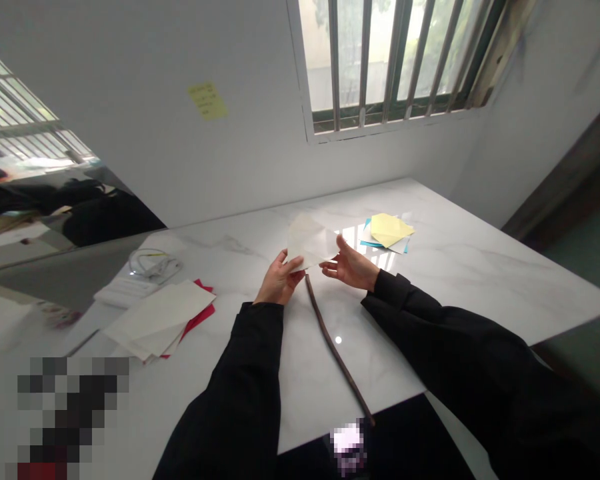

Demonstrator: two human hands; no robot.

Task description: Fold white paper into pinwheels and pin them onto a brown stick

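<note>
A cream-white sheet of paper (pixel 311 239) is held up above the marble-patterned table (pixel 250 233). My left hand (pixel 280 277) grips its lower left part, thumb on top and fingers beneath. At the paper's right edge is my right hand (pixel 354 265), its thumb raised against the sheet and the other fingers curled below. Under the paper's lower edge begins a thin brown stick (pixel 330 337), which runs down towards the near table edge; its upper end is close to my left fingertips, and whether they touch it I cannot tell.
Yellow, white and blue papers (pixel 391 230) are stacked at the right back. Cream and red sheets (pixel 165 317) lie at the left, beside a coiled cable (pixel 155 265). Behind the table, the wall carries a yellow note (pixel 208 101) and a barred window (pixel 390 60).
</note>
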